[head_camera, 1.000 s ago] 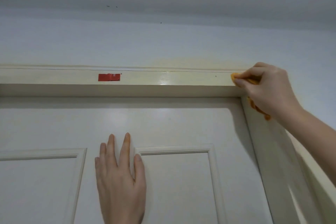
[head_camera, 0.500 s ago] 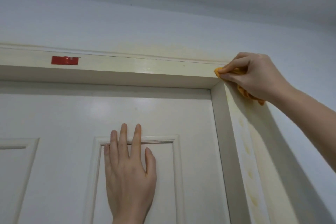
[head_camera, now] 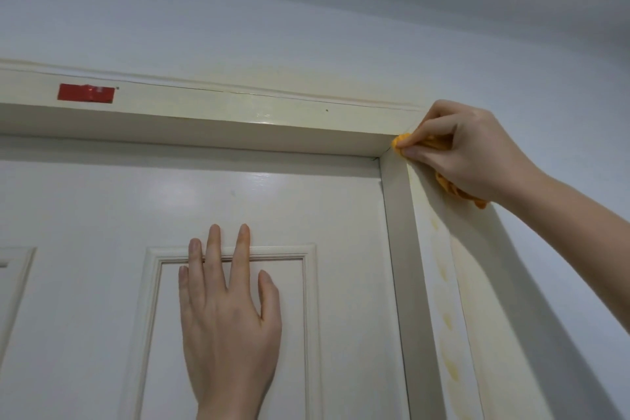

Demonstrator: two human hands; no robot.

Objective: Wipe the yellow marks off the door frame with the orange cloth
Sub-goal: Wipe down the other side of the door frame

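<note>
My right hand (head_camera: 467,153) grips the bunched orange cloth (head_camera: 399,142) and presses it against the top right corner of the cream door frame (head_camera: 238,106). Most of the cloth is hidden inside the hand; a fold hangs out below the palm. Several yellow marks (head_camera: 447,320) run in a line down the frame's right upright, below the hand. My left hand (head_camera: 228,317) rests flat on the white door (head_camera: 102,208), fingers straight and pointing up across the raised panel moulding.
A red strip of tape (head_camera: 86,93) is stuck on the frame's top bar at the left. The white wall (head_camera: 306,27) and ceiling lie above. Faint yellow staining shows on the wall just over the frame's top edge.
The view has swung left to right and back slightly. My right hand with the cloth has stayed at the frame's top right corner, shifting slightly down. My left hand remains flat on the door.
</note>
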